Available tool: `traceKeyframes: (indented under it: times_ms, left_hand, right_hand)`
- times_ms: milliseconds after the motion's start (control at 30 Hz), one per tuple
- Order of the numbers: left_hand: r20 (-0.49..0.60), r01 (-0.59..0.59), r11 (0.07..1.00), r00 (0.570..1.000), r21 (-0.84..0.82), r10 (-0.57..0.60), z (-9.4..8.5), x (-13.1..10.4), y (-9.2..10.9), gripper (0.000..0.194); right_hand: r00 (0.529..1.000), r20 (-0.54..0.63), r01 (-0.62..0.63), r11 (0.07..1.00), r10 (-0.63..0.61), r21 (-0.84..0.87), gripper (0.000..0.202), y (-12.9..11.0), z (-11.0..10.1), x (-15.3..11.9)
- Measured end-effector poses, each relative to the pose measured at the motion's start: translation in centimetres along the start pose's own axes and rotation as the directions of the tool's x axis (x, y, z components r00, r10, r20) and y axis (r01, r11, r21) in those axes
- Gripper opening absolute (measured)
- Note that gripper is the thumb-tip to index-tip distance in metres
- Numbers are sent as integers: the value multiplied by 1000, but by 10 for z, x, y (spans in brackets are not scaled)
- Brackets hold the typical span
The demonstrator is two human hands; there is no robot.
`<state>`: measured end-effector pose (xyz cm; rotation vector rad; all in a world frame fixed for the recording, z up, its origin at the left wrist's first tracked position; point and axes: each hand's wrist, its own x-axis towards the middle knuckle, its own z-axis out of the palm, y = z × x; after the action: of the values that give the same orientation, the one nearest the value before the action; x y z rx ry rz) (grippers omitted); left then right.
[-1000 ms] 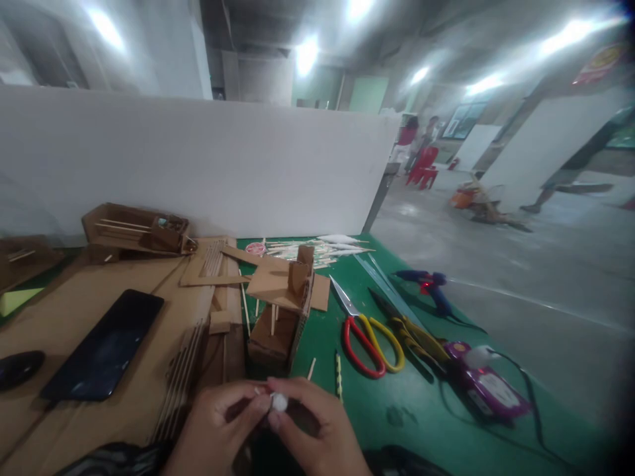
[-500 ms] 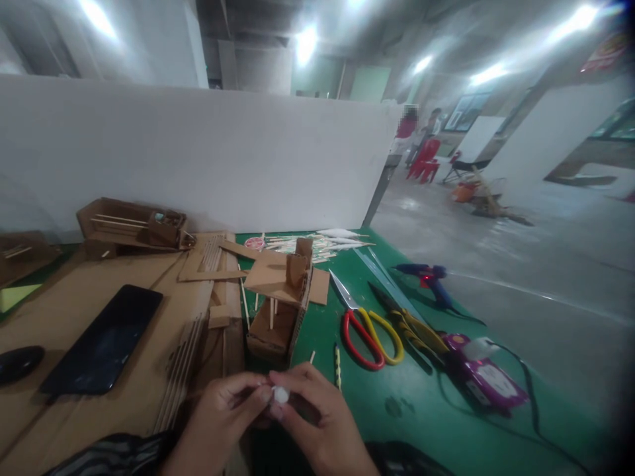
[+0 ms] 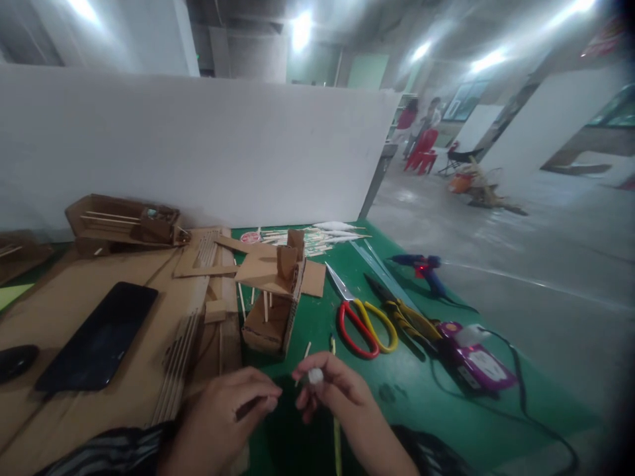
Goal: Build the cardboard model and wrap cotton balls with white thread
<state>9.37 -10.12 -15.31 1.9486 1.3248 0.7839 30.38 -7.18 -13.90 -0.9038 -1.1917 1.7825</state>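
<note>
My right hand (image 3: 335,390) holds a small white roundish piece (image 3: 315,377) between thumb and fingers; its kind is unclear. Just to the left, my left hand (image 3: 243,400) is curled, thumb and forefinger tips close together; anything between them is too small to make out. The hands are apart. Beyond them stands a small two-level cardboard model (image 3: 268,324) with stick posts. Under and beside my right hand lies a yellow-and-dark pencil-like stick (image 3: 337,439), partly hidden. A short thin stick (image 3: 307,349) lies close to the right fingertips.
Scissors (image 3: 358,330), pliers (image 3: 404,314), a glue gun (image 3: 421,268) and a purple power block (image 3: 476,363) with a cord lie right. Cotton swabs (image 3: 317,238) are at the back. Left are a phone (image 3: 99,337), thin sticks (image 3: 176,370) and a cardboard box model (image 3: 124,221). A white partition (image 3: 198,145) stands behind.
My hands have moved apart. The right has gone right and slightly up with the white piece, while the left has let go of it. The view has shifted slightly.
</note>
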Motion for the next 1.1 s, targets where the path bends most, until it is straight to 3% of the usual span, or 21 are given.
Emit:
traceKeyframes:
  times_ms: [167, 300, 467, 600, 767, 967, 1100]
  left_hand:
    - [48, -94, 983, 995, 159, 87, 7, -3, -4, 21]
    - [75, -118, 967, 992, 225, 103, 11, -5, -5, 22]
    - [81, -7, 981, 997, 196, -9, 7, -6, 4, 29]
    - [68, 88, 990, 993, 112, -96, -8, -3, 17, 38]
    - [-2, -78, 992, 997, 95, 78, -27, 5, 28, 39]
    - [-110, -276, 943, 948, 187, 299, -29, 10, 26, 16]
    - [-55, -201, 953, 974, 227, 218, -30, 7, 27, 19]
  right_hand:
    - [995, -18, -94, 995, 93, -33, 39, 4, 3, 0]
    - [994, -36, -103, 991, 100, -87, 39, 2, -1, -4]
    - [998, 43, -45, 990, 51, -133, 31, -8, -2, -7]
    - [994, 104, -8, 980, 29, -201, 29, -15, 2, -11]
    - [980, 195, 4, 967, 48, -256, 29, -17, 15, -13]
    - [973, 229, 24, 979, 23, -202, 31, -14, 25, -7]
    - [970, 234, -31, 991, 60, -127, 31, -12, 23, -7]
